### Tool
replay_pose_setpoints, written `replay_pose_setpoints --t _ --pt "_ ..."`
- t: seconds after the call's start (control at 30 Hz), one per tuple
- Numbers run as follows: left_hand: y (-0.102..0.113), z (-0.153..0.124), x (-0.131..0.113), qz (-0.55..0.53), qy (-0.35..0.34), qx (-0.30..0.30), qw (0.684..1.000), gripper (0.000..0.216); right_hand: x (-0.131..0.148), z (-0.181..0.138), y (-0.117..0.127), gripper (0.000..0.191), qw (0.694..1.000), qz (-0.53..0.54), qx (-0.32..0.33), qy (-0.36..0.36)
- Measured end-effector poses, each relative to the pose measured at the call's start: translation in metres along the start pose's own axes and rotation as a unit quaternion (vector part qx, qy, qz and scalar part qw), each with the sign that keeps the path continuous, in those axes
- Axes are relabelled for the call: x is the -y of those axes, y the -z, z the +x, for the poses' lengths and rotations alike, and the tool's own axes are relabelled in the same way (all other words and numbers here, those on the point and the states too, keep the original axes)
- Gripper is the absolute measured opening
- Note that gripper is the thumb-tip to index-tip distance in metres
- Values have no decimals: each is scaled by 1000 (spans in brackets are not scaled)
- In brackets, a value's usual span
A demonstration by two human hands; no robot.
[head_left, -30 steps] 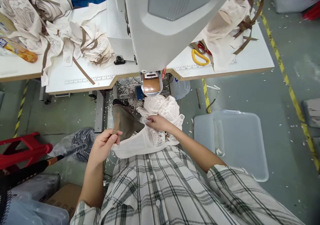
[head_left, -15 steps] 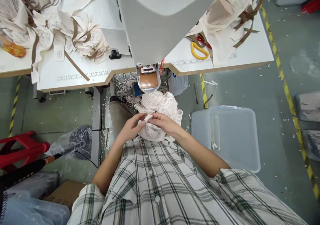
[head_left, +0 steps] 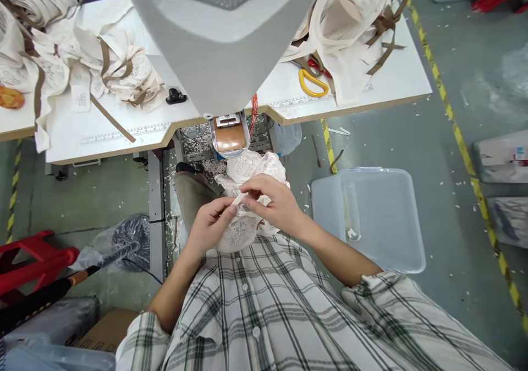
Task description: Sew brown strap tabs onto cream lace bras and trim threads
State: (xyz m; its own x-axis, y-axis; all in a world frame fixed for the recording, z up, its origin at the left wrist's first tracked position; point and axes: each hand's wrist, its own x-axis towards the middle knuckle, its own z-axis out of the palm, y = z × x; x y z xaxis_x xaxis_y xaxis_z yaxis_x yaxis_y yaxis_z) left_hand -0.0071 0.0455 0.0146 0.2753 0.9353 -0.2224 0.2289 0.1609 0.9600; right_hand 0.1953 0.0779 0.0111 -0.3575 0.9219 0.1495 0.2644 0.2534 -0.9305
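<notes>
Head view, left hand (head_left: 211, 227): narrowed to a pinch, thumb and forefinger on one end of a white strip (head_left: 239, 198).
Right hand (head_left: 275, 203): pinching the same strip from the opposite side, with the other fingers curled and partly hidden.
White lace garment (head_left: 239, 233): bunched in the lap, beneath and around both hands, just in front of the table (head_left: 70, 135) and below the machine head (head_left: 223, 46).
Just changed: a second ago set well apart, left on a brown strap; now drawn together at one spot, no longer gripping that strap.
Meaning: judged as a shift from spreading out the cloth to close two-handed handling of one small edge.
Unclear: cannot tell whether loose or sewn to the lace.
Nearby: yellow-handled scissors (head_left: 313, 92) lying on the table, right of the machine.
</notes>
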Motion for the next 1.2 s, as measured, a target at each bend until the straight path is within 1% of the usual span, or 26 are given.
replay_pose_setpoints --t 0.07,0.2,0.27,0.37,0.43,0.5,0.57,0.67,0.7,0.73,0.77,0.8,0.83,0.87,0.9,0.97,1.0,1.03,1.07,1.13,1.17,1.2 --pt "-1 0 -1 4 -3 -8 1000 35 -2 1 0 19 998 -54 -2 34" --pt "-4 -1 -5 17 -4 -19 1000 33 -7 2 4 25 991 -116 8 61" --pt "-5 -1 -7 27 0 -19 999 32 -9 4 7 28 986 -147 28 72" --pt "-7 0 -7 29 8 -15 999 31 -11 8 10 34 971 -208 69 98" --pt "-8 1 -6 14 21 -14 1000 32 -12 10 10 35 963 -235 72 113" --pt "-8 0 -4 -9 47 -25 999 30 -15 12 11 35 965 -233 45 111" --pt "-8 -1 -1 -36 81 -43 995 29 -22 14 15 36 976 -201 -8 85" --pt "-6 -3 3 -74 123 -59 988 28 -40 20 25 37 982 -139 -129 2" --pt "-5 -4 2 -80 128 -60 987 29 -46 22 28 39 981 -123 -148 -29" --pt "-5 -5 1 -80 126 -60 987 28 -53 25 29 40 983 -112 -136 -54" --pt "-6 -7 -2 -72 117 -52 989 27 -58 27 29 41 987 -107 -93 -69" --pt "-8 -9 -7 -54 101 -38 993 26 -61 29 27 38 992 -105 -26 -66" --pt "-11 -11 -13 -28 77 -14 997 23 -64 31 22 31 992 -105 54 -41" --pt "-15 -14 -21 3 43 22 999 21 -65 32 15 23 985 -106 134 3" --pt "-19 -18 -28 35 2 70 997 20 -65 32 6 27 971 -107 205 59" --pt "-30 -25 -43 84 -82 169 979 22 -63 31 -15 59 929 -107 316 161" --pt "-34 -28 -49 99 -113 206 967 23 -62 30 -26 69 903 -111 367 194" --pt "-38 -31 -53 107 -130 233 958 24 -62 28 -37 72 875 -119 420 209" --pt "-40 -33 -56 113 -134 248 953 25 -62 27 -47 70 847 -132 472 209" --pt "-40 -36 -58 116 -124 247 954 26 -64 25 -60 57 794 -164 555 187" --pt "-38 -38 -57 114 -118 240 957 25 -66 26 -62 49 778 -179 577 172" --pt "-36 -40 -56 110 -114 231 960 25 -68 28 -62 42 772 -192 586 157"
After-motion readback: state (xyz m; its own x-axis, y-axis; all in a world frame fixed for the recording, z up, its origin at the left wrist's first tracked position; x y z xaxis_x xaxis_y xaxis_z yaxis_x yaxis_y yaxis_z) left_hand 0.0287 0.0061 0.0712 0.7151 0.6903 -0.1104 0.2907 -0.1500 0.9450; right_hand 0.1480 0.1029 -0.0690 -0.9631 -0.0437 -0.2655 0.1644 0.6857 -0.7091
